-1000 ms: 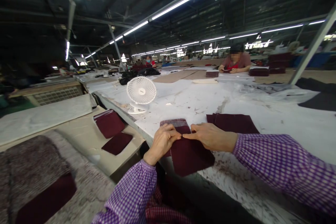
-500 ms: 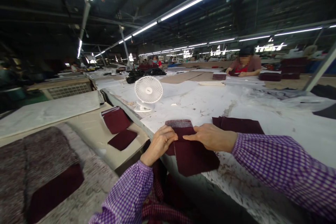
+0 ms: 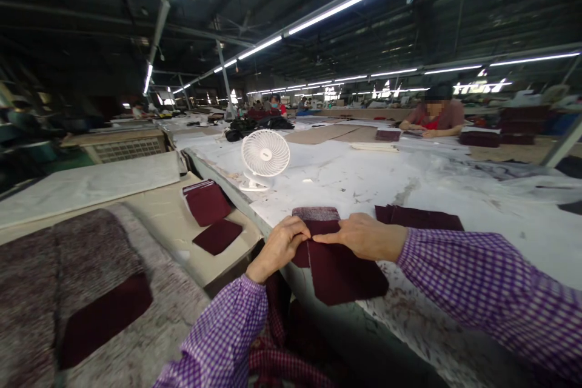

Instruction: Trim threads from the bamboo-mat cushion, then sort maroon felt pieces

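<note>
A dark maroon fabric piece [image 3: 348,276] lies at the near edge of the white-covered table, its lower part reaching over the edge. A speckled grey-maroon strip [image 3: 316,213] shows at its far end. My left hand [image 3: 282,245] pinches the fabric's left side between thumb and fingers. From the right, my right hand [image 3: 366,237] rests on the fabric with the index finger stretched out, its tip close to the left fingertips; the other fingers are curled under. More folded maroon fabric [image 3: 425,219] lies beyond my right wrist.
A white fan [image 3: 265,153] stands on the table [image 3: 336,173] ahead. Maroon pieces [image 3: 207,203] lie on the beige surface at left, near speckled fabric [image 3: 95,248]. Across the table, a person [image 3: 434,115] leans over beside maroon stacks [image 3: 479,137].
The view has shifted, so the scene sits slightly further right. My right index fingertip has moved left across the fabric, closer to my left fingers, which still pinch it.
</note>
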Demonstrator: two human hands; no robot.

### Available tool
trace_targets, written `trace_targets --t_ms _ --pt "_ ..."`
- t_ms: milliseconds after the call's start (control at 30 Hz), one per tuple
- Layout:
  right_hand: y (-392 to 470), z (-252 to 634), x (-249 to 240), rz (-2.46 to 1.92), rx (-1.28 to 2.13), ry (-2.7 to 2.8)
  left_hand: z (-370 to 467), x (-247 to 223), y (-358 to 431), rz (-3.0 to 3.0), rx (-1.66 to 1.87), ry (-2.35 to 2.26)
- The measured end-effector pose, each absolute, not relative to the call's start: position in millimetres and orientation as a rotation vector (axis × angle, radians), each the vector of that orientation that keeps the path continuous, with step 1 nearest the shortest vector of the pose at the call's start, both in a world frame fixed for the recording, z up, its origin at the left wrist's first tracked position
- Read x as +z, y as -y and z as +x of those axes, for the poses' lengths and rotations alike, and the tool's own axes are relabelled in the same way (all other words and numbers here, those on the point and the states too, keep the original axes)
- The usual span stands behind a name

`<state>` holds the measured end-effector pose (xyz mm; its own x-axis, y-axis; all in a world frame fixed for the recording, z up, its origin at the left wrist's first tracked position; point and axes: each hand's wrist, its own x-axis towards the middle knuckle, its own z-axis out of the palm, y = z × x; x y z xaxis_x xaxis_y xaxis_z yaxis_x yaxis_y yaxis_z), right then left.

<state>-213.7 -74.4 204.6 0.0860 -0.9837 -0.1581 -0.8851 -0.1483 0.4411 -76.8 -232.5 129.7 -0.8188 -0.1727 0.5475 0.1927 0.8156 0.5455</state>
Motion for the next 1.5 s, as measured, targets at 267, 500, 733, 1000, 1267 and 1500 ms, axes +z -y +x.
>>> trace_targets --t_ms 267,500,733,1000,1267,1500 --pt "74 -225 187 2.077 -0.317 2.062 -63 133 227 0.161 -0.848 2.4" --pt "72 -257 213 2.35 0.301 2.268 -50 142 217 0.025 -0.502 2.619" --pt "3 -352 262 2.053 0.68 2.811 -49 155 210 0.046 -0.343 2.778" --pt "1 -386 236 1.785 0.173 2.814 -66 163 190 0.166 -0.201 2.772" --pt "53 -248 228 2.529 0.084 2.507 -76 149 191 0.263 -0.267 2.674" --pt "68 -232 203 2.257 0.353 1.935 -82 158 179 0.305 -0.35 2.651"
